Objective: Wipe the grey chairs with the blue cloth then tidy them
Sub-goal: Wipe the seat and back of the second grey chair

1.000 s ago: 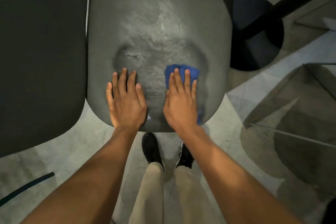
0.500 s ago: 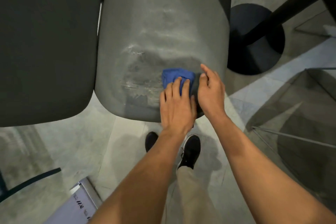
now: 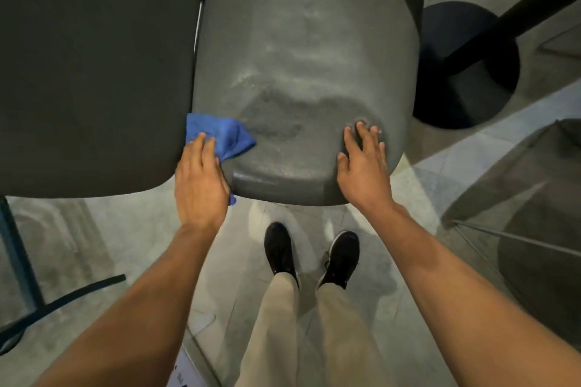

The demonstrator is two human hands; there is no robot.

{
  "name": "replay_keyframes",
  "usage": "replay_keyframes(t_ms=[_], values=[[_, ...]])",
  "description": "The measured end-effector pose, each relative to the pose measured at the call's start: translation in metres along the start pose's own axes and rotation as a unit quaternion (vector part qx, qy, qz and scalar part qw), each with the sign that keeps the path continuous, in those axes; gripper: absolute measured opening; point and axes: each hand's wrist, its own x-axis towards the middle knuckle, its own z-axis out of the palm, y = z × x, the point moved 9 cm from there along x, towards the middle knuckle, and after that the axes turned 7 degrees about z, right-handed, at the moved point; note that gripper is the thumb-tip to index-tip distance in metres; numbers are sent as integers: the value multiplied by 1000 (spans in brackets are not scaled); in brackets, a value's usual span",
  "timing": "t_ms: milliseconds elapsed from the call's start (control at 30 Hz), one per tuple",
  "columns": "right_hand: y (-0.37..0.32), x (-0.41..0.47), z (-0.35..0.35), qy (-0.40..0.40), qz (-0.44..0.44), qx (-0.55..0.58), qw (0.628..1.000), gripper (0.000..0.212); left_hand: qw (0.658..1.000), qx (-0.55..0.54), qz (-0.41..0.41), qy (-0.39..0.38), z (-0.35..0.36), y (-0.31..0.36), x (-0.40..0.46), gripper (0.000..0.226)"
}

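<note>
A grey chair (image 3: pixel 301 41) fills the upper middle of the head view, its seat showing damp wipe marks. The blue cloth (image 3: pixel 220 135) lies at the seat's left edge, next to the dark table. My left hand (image 3: pixel 201 179) presses flat on the cloth with straight fingers. At the seat's front right, my right hand (image 3: pixel 361 163) rests flat on the chair with fingers spread, holding nothing.
A dark tabletop (image 3: pixel 94 66) overhangs on the left, touching the chair's side. A black round table base (image 3: pixel 465 66) with its pole stands on the floor to the right. Another grey seat (image 3: pixel 534 198) is at right. My feet (image 3: pixel 311 254) stand just below the chair's front edge.
The cloth passed from my right hand to my left and slid across the seat to its left edge. My right hand moved to the seat's front right and lies flat.
</note>
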Motion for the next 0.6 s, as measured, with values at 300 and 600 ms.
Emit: replay_keyframes(t_ms=[300, 600], values=[[0, 3, 4, -50, 5, -52, 997, 58, 995, -101, 22, -10, 15, 53, -54, 73], [-2, 5, 7, -94, 9, -105, 990, 59, 987, -138, -73, 35, 10, 54, -33, 53]])
